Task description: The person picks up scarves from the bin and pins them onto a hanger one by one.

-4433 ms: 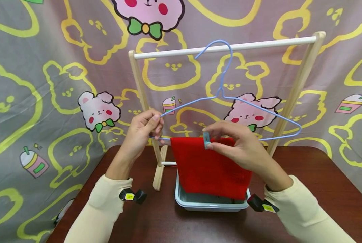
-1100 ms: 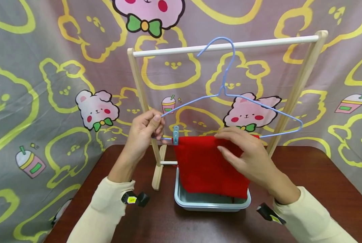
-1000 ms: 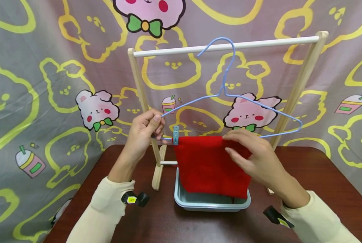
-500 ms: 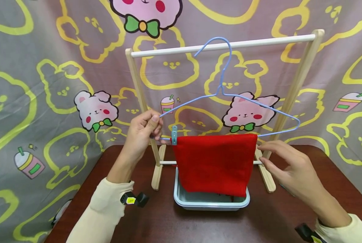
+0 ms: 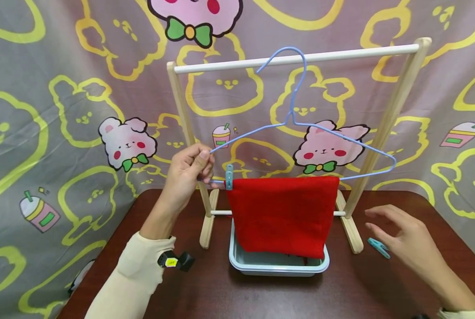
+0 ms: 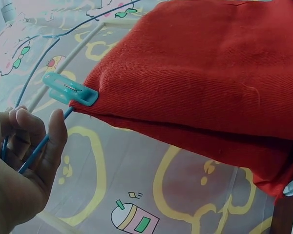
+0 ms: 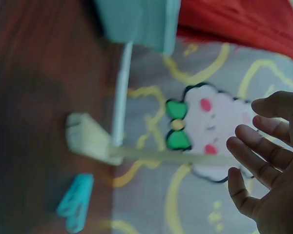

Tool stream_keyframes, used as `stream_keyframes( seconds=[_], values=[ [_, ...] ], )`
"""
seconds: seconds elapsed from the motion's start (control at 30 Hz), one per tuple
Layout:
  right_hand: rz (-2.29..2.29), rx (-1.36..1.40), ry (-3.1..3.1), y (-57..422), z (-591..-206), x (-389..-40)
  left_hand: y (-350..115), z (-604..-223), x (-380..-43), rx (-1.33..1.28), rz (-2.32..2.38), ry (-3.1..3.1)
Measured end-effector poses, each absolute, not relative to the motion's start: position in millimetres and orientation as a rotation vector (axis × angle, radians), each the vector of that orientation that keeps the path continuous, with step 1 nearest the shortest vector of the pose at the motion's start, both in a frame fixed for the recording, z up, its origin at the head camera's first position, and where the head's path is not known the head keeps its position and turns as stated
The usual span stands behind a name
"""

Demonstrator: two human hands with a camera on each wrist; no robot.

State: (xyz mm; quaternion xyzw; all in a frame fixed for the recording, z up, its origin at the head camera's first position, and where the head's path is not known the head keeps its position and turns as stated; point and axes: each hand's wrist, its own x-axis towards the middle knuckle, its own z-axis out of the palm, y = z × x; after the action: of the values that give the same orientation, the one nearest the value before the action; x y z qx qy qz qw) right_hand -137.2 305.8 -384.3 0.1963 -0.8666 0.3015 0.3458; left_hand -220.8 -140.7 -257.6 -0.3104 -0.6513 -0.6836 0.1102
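Note:
My left hand (image 5: pixel 189 170) holds the left end of a blue wire hanger (image 5: pixel 257 131), fingers curled round the wire. Over the hanger's bottom bar drapes a red cloth (image 5: pixel 283 215), folded in two. A teal clothespin (image 5: pixel 229 177) clips the cloth's upper left corner to the bar; the left wrist view shows this clothespin (image 6: pixel 71 90) close to my fingertips. My right hand (image 5: pixel 406 235) hovers over the table at the right, fingers loosely bent and apart, holding nothing. Just beside it, a second teal clothespin (image 5: pixel 378 248) lies on the table, also seen as a blurred clothespin (image 7: pixel 76 202) in the right wrist view.
Behind the hanger stands a wooden rack with a white top rail (image 5: pixel 357 54) and wooden feet (image 5: pixel 349 230). A pale blue basin (image 5: pixel 279 269) sits under the cloth on the dark brown table (image 5: pixel 173 283). A patterned curtain (image 5: pixel 74 177) covers the back.
The teal clothespin once pinched in my right hand is now clipped on the cloth's left corner. My right hand has moved right, away from the cloth, toward the other clothespin. My left hand keeps its hold.

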Motion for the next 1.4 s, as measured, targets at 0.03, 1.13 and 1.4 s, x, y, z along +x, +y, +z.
stream_keyframes(
  seconds=[0.03,1.13,1.4],
  values=[
    [0.780,0.493,-2.264,310,-389,-138,-141,-257,-221,-0.914,-2.004,-1.913],
    [0.750,0.059,-2.961,388,-447,-146,-144,-257,-221,-0.886,-2.028,-1.896],
    [0.758,0.106,-2.940,389,-456,-144,-143,-256,-222,-0.894,-2.025,-1.895]
  ],
)
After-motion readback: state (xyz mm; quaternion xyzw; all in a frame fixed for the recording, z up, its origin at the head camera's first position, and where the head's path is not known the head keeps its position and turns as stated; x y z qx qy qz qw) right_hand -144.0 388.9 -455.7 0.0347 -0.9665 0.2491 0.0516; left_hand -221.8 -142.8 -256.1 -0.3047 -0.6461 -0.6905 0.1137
